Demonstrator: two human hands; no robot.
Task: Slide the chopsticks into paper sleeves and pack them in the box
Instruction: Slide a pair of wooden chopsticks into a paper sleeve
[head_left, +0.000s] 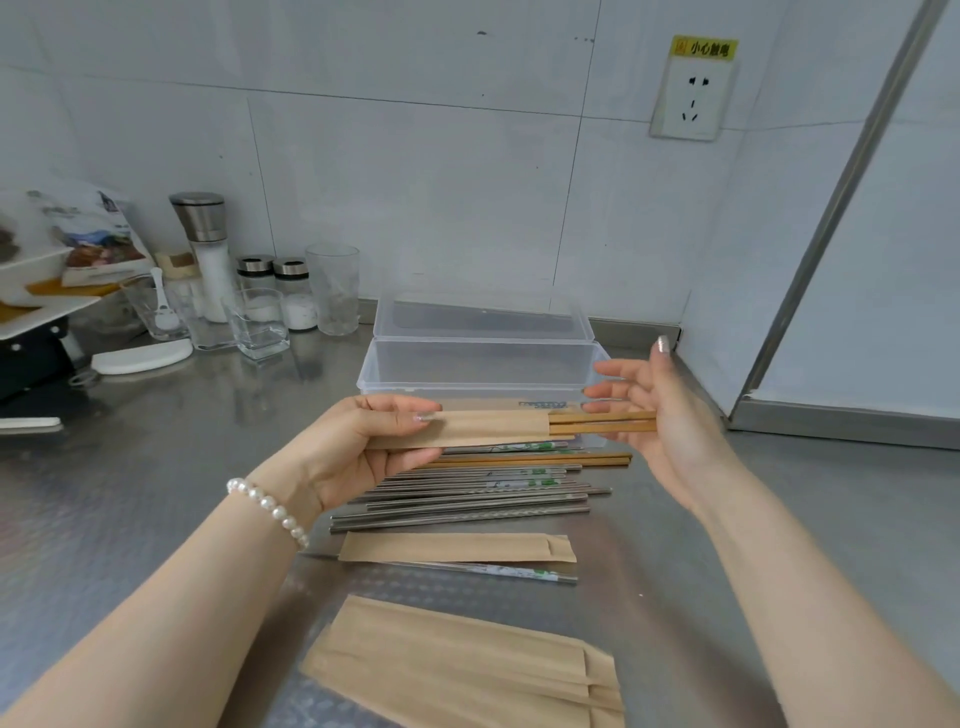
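Note:
My left hand (363, 447) grips a brown paper sleeve (488, 428) by its left end, held level above the counter. A pair of wooden chopsticks (602, 422) sits partly inside it, their ends sticking out to the right. My right hand (660, 410) is spread with straight fingers, its palm against those ends. Behind the hands stands a clear plastic box (483, 364) with its lid open. Below lie several metal and wooden chopsticks (483, 493), one filled sleeve (457, 548) and a stack of paper sleeves (467, 670).
The steel counter (130, 467) carries jars, a salt grinder (205, 249) and glasses (332, 288) at the back left, plus a white lid (140, 358). A tiled wall with a socket (691, 98) rises behind. A metal-framed panel (831, 249) closes the right side.

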